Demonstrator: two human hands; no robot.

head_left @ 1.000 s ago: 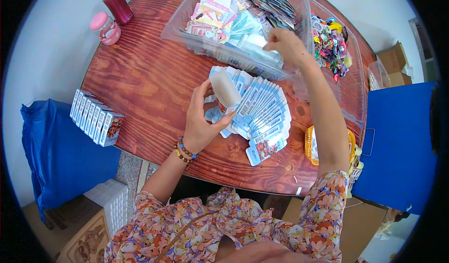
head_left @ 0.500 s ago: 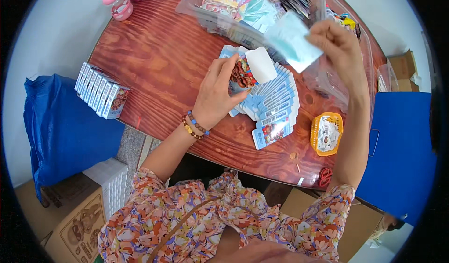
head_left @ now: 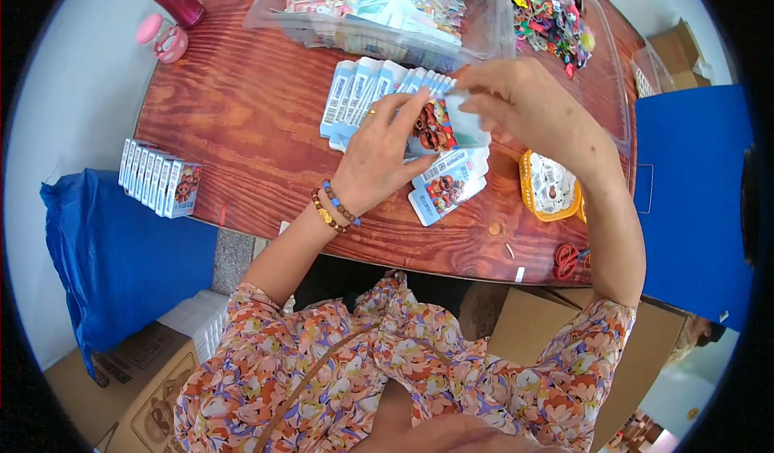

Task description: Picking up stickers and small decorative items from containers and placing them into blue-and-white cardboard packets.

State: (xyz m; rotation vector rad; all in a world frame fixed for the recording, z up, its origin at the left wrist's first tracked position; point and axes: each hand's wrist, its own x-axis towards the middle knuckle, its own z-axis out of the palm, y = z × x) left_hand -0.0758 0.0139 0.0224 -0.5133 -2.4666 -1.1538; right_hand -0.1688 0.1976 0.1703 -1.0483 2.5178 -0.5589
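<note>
Head view: Your left hand [head_left: 377, 143] holds the box [head_left: 436, 128] between thumb and fingers, in front of the fanned cartons [head_left: 343, 98]. The box lies right of your left palm, between both hands, its right side just beside the fingertips of your right hand [head_left: 524, 102]. Those fingertips are blurred; whether they grip the pale piece [head_left: 468, 122] there, possibly a flap, cannot be told. The box's long axis is unclear, its far end hidden.
</note>
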